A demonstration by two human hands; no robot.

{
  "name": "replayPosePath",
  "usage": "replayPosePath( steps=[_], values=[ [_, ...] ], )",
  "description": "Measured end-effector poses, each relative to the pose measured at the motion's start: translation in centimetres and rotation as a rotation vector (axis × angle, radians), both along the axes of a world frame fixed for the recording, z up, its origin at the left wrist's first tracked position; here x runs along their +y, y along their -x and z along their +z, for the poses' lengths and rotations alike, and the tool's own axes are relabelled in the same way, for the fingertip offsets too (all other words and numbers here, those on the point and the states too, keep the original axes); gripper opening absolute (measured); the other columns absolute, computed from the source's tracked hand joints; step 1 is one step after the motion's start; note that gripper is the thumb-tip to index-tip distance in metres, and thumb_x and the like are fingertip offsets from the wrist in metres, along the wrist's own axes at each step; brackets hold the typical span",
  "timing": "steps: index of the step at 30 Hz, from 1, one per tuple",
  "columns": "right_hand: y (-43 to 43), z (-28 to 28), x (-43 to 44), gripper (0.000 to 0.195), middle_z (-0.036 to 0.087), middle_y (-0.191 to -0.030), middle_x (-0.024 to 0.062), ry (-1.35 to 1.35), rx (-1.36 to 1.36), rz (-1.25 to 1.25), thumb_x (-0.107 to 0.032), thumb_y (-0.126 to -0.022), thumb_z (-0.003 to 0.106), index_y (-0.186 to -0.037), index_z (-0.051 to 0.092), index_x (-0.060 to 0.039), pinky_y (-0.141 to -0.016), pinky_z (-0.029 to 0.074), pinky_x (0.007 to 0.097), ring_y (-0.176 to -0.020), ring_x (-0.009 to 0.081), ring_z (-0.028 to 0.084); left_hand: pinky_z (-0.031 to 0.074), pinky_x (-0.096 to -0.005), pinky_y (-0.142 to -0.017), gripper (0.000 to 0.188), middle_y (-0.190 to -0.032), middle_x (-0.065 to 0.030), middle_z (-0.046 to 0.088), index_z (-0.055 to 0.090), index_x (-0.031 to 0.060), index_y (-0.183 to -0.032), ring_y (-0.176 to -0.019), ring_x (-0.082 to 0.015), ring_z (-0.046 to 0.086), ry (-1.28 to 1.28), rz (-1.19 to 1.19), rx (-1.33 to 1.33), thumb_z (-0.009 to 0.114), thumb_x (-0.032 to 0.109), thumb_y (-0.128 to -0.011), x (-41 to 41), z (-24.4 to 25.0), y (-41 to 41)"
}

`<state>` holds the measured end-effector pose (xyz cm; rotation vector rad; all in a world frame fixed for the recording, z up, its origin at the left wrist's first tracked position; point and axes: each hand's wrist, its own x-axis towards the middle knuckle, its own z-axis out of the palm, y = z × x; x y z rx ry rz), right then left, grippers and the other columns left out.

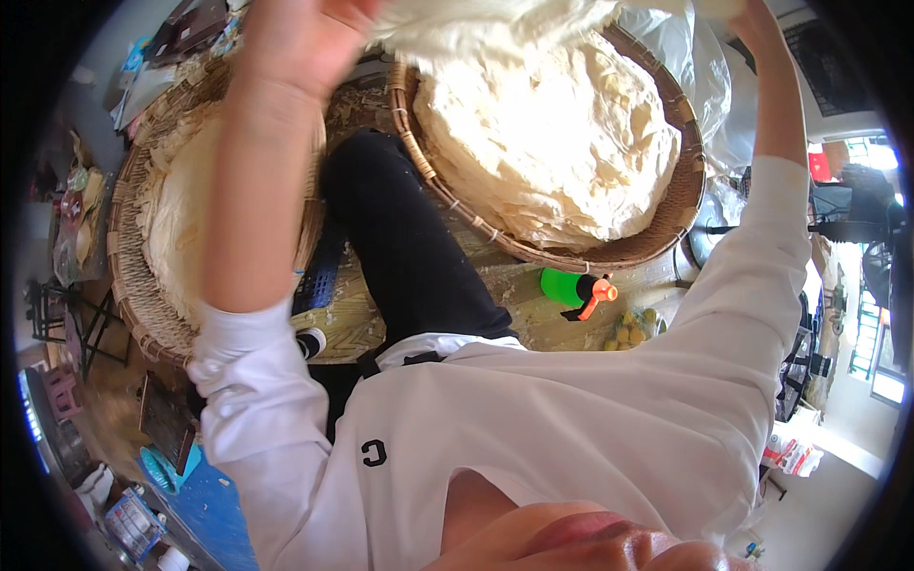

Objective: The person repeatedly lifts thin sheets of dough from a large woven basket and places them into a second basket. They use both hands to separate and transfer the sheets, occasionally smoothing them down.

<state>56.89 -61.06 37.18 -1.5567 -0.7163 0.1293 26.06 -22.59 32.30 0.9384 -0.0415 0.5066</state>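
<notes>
A thin cream-coloured sheet (493, 25), perhaps bean-curd skin, is stretched in the air between my hands, blurred by motion. My left hand (314, 39) is at its left end, fingers partly cut off by the top of the picture. At the other end my right hand (739, 11) grips it, mostly beyond the top edge. Below the sheet, a thick pile of similar folded sheets (550, 150) fills a round woven bamboo basket (682, 214). Behind my left forearm, a second bamboo basket (132, 285) holds another pale stack (175, 214), partly hidden.
My black-trousered leg (414, 243) lies between the baskets. A green spray bottle (560, 285) with an orange nozzle stands by the right basket, near a clear bag of yellow fruit (632, 330). A blue plastic crate (318, 278) is on the floor. Clear plastic sheeting (703, 78) hangs at upper right.
</notes>
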Motion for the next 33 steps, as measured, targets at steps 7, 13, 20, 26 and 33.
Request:
replayPosePath(
  steps=[7, 13, 20, 26, 33],
  values=[
    [-1.9, -12.3, -18.6, 0.045, 0.066, -0.111, 0.0038, 0.381, 0.152, -0.287, -0.028, -0.09, 0.069, -0.128, 0.062, -0.0052, -0.082, 0.052, 0.0284, -0.098, 0.0132, 0.063, 0.06, -0.035, -0.084, 0.027, -0.093, -0.0195, 0.069, 0.056, -0.0058, -0.113, -0.091, -0.029, 0.071, 0.32, -0.402, 0.49, 0.054, 0.015, -0.094, -15.5, -12.6, -0.4],
    [1.4, -28.5, -25.1, 0.04, 0.067, -0.094, 0.0027, 0.733, 0.437, -0.513, -0.024, -0.086, 0.074, -0.118, 0.067, -0.0017, -0.062, 0.049, 0.0243, -0.076, 0.0077, 0.06, 0.061, -0.0272, -0.067, 0.039, -0.092, -0.0218, 0.068, 0.055, -0.0119, -0.111, -0.079, -0.0267, 0.071, 0.354, -0.654, 0.857, 0.05, 0.025, -0.099, -21.3, -20.9, 1.6],
    [3.9, -36.4, -18.8, 0.067, 0.051, -0.137, 0.0195, 1.216, -0.421, -0.793, -0.054, -0.09, 0.058, -0.136, 0.047, -0.0061, -0.104, 0.041, 0.0442, -0.127, 0.034, 0.047, 0.055, -0.039, -0.082, 0.027, -0.096, -0.0126, 0.071, 0.069, 0.0101, -0.109, -0.095, -0.029, 0.069, -1.162, -0.398, 0.186, 0.06, 0.03, -0.093, -20.0, -25.2, 0.0],
    [3.9, -34.9, -10.3, 0.068, 0.05, -0.141, 0.0145, 1.59, -0.063, -0.531, -0.059, -0.094, 0.042, -0.144, 0.04, -0.014, -0.109, 0.032, 0.0509, -0.13, 0.0306, 0.048, 0.047, -0.0439, -0.095, 0.041, -0.112, -0.0151, 0.066, 0.068, 0.0077, -0.109, -0.11, -0.0307, 0.06, -1.876, -0.356, 0.226, 0.061, 0.043, -0.09, -18.7, -24.6, -3.5],
    [-2.7, -35.3, -2.6, 0.062, 0.033, -0.155, 0.0071, 1.211, -0.377, -0.667, -0.05, -0.095, 0.045, -0.149, 0.033, -0.0222, -0.113, 0.022, 0.0563, -0.141, 0.0345, 0.032, 0.011, -0.0471, -0.12, 0.082, -0.155, -0.0213, 0.021, 0.026, -0.0026, -0.148, -0.147, -0.0342, 0.012, -2.198, -0.261, 0.458, 0.031, 0.061, -0.095, -16.3, -24.9, -7.0]
  ],
)
